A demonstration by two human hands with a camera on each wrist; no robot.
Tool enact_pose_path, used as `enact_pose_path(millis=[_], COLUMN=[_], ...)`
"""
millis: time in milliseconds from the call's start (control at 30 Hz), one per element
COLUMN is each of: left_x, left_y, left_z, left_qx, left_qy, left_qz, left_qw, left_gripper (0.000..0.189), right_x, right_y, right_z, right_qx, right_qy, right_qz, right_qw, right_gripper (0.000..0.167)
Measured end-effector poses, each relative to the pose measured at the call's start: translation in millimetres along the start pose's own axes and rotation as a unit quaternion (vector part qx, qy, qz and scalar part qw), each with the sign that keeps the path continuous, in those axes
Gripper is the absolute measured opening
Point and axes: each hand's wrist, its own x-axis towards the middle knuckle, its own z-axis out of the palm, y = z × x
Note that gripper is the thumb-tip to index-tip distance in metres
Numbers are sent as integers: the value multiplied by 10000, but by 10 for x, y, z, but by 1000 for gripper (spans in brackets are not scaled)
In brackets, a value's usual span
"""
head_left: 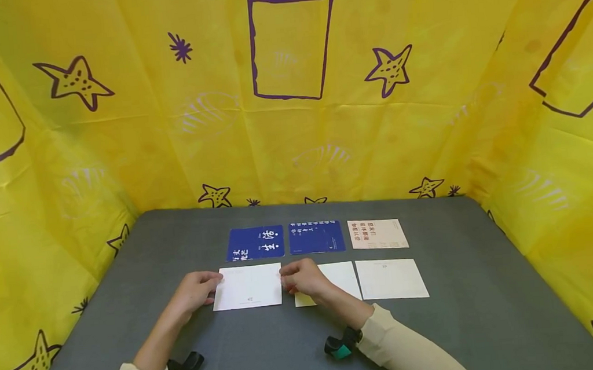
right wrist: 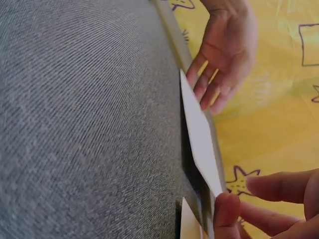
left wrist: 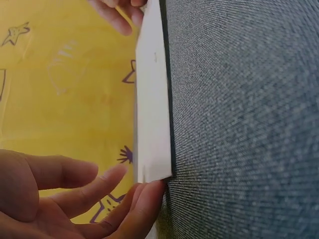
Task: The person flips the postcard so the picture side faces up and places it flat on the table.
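A white card [head_left: 247,286] with a small mark by its near edge lies between my two hands, slightly above the grey tabletop. My left hand [head_left: 198,289] holds its left edge with the fingertips. At the right edge, my right hand [head_left: 306,276] pinches the card near a corner. In the left wrist view, left fingertips [left wrist: 147,199] meet the end of the card [left wrist: 153,99]. A dark gap shows beneath the card [right wrist: 202,134] in the right wrist view. Under my right wrist, a second white card [head_left: 341,277] is partly hidden.
Another white card [head_left: 391,279] lies farther right. Behind stand in a row two blue cards with white writing, a left one [head_left: 254,243] and a middle one [head_left: 316,238], and a cream card [head_left: 377,234]. A yellow patterned cloth [head_left: 292,133] surrounds the grey table [head_left: 267,350].
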Motion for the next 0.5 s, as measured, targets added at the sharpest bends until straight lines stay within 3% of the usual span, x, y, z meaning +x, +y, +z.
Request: enact_pose_path(millis=[100,300,500], left_x=[3,17,20], left_y=[-24,-67,-84], left_z=[-3,-36,-66], left_qx=[-232,-665,-391], left_qy=[-67,-89,-10], left_qz=[18,127,322], left_qw=[9997,9977,9987], left_gripper=[35,37,35], right_x=[6,-11,-29], right_y=[18,47,47], right_z=[-2,-24,-27], right_qx=[6,-578,-1142], right_qy=[101,17,98], right_qz=[-46,-533,-1061], right_qw=[9999,9969,9877], right_gripper=[30,39,39])
